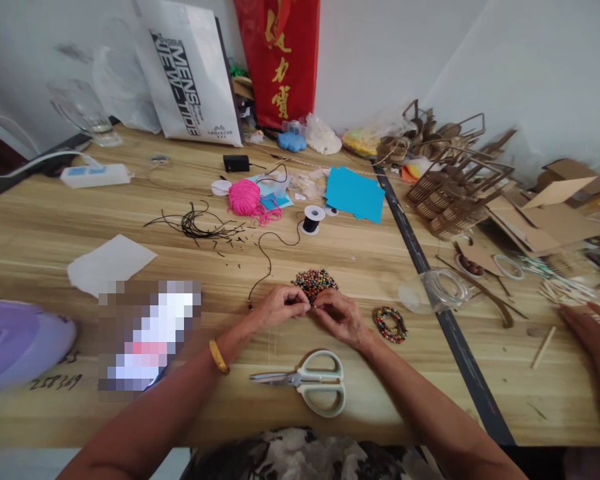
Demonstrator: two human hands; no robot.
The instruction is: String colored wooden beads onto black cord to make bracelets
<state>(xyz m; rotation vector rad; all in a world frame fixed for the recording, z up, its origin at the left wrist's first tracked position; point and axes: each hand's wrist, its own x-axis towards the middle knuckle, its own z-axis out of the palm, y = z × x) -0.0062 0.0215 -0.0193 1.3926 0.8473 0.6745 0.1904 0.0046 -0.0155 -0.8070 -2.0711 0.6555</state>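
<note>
A pile of small multicoloured beads [316, 281] lies on the wooden table. At its near left edge is my left hand [281, 306], its thumb and fingertips pinched together. My right hand [341, 316] is pinched at the pile's near right edge, close to the left fingertips. What either pinch holds is too small to make out. Beaded loops [391, 325] lie to the right of my right hand. Scissors [300, 381] with pale handles rest below both hands, blades pointing left. From a black cord spool [311, 220], a dark cord runs down towards my left hand.
Pink yarn [245, 197], black cord pieces [200, 222] and blue sheets [355, 194] lie farther back. A blurred phone-like object [153, 337] is at left. At right are woven baskets [445, 200], clear tubing [445, 289] and another person's hand [593, 333].
</note>
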